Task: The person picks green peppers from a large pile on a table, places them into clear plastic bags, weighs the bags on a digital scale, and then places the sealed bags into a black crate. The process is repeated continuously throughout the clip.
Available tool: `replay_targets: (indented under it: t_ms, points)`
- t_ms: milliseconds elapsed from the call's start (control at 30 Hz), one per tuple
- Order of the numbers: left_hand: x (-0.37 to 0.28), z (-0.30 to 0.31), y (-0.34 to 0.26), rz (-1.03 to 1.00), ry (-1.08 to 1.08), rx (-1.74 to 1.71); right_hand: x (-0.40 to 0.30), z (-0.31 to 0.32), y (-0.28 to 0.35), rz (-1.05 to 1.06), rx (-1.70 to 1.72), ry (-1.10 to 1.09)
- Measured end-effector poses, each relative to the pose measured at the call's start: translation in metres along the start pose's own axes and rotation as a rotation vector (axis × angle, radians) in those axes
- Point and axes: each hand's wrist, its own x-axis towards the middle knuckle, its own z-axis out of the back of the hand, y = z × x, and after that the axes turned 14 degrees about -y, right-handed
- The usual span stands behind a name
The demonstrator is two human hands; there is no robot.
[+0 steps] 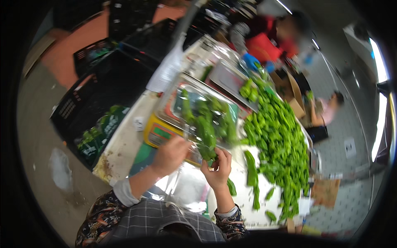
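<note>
My left hand [172, 155] is closed at the edge of a clear plastic bag, beside the yellow digital scale [152, 136]; blur hides exactly what its fingers pinch. Between thumb and fingers, my right hand [218, 167] holds the lower end of a green pepper [205, 136]. More peppers lie above it on the scale's tray, among shiny clear plastic. Flat clear plastic bags [186, 183] are spread on the table in front of me. Right of my hands, a few loose peppers [251, 167] lie on the white tabletop beside a large heap of green peppers [279, 148].
A black crate [90, 108] with packed peppers stands left of the table. Another scale with a metal tray [229, 79] is farther back. A co-worker's blue-gloved hand [250, 61] is near the heap. Another person [324, 111] sits beyond a cardboard box [287, 90].
</note>
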Motion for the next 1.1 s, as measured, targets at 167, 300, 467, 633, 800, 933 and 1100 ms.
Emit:
replay_targets:
  t_ms: [167,300,467,633,800,933,1100]
  points:
    - [0.01,0.007,-0.007,0.122,-0.103,-0.058,-0.06,0.083,-0.016,-0.634,0.288,-0.077]
    - [0.004,0.002,-0.004,0.26,-0.084,-0.154,-0.112,0.137,-0.039,-1.051,0.483,-0.259]
    - [0.011,0.004,-0.008,0.208,-0.002,-0.132,-0.181,0.161,-0.087,-1.299,0.612,-0.233]
    - [0.006,0.003,-0.003,0.245,0.007,-0.093,-0.183,0.159,-0.093,-1.312,0.499,-0.135]
    - [0.0,0.008,0.008,0.368,-0.002,-0.19,-0.157,0.175,-0.115,-1.12,0.119,0.09]
    - [-0.001,0.006,0.012,0.421,0.028,-0.182,-0.128,0.193,-0.165,-0.853,-0.294,-0.152]
    - [0.001,0.003,0.015,0.401,0.038,-0.144,-0.097,0.195,-0.249,-0.503,-0.703,-0.235]
